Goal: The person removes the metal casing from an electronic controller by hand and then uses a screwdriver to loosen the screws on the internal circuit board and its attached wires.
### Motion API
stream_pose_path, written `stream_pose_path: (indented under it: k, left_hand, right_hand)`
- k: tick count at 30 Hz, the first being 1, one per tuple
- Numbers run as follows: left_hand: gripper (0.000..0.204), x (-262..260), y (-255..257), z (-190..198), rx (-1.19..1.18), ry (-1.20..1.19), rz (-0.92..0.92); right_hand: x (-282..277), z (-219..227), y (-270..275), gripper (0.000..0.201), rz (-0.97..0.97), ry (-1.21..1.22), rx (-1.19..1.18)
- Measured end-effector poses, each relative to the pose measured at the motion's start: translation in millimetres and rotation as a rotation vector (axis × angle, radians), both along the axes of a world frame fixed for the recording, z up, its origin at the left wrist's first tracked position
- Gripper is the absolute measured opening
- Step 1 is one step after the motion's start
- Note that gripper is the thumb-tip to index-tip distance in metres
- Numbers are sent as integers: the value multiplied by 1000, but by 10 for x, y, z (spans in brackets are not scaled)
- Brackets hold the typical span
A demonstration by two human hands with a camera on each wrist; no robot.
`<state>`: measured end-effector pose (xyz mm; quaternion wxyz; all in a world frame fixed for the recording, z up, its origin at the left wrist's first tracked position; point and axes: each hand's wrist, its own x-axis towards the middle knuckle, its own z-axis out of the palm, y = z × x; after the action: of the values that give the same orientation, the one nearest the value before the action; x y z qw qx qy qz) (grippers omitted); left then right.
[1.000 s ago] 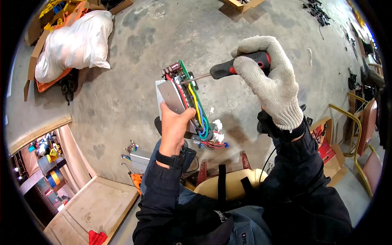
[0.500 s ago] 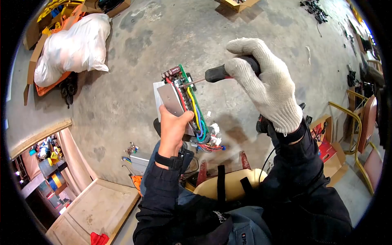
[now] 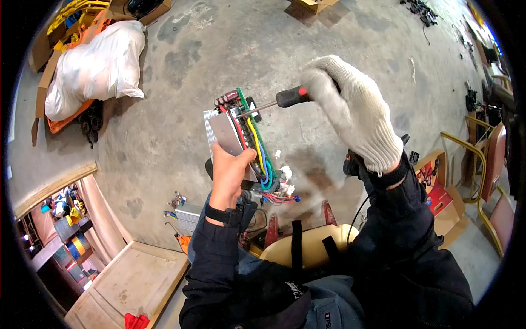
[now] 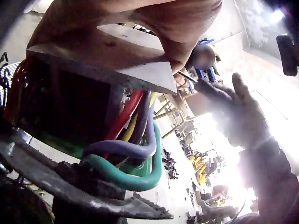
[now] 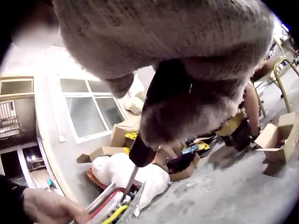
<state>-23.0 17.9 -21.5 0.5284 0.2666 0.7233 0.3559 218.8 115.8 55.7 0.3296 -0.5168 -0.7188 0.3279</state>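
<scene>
Around the screwdriver's handle (image 3: 290,98), the gloved right hand (image 3: 356,112) keeps a closed, curled grip.

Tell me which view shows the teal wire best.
The left wrist view: the teal wire appears large and close there, its curve plain below the purple wire. The head view shows it only small, near the lower end of the circuit board. In the right wrist view I cannot make it out.

white sack (image 3: 97,66) beside black bundle (image 3: 87,125); cardboard box (image 3: 313,5) on floor (image 3: 181,82).
</scene>
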Motion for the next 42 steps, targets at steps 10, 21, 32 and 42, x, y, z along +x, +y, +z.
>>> stream_pose_path:
  k: [10, 21, 32, 42]
  left_hand:
    - [52, -15, 5, 32, -2, 26, 16]
    - [54, -32, 4, 5, 19, 67, 11]
    - [54, -27, 10, 8, 14, 40, 23]
    - [52, -27, -13, -5, 58, 27, 27]
  right_hand:
    - [34, 78, 18, 30, 37, 109, -101]
    - [46, -31, 32, 26, 142, 172, 82]
    - [38, 179, 0, 17, 67, 247, -214]
    - [34, 86, 25, 17, 68, 293, -191]
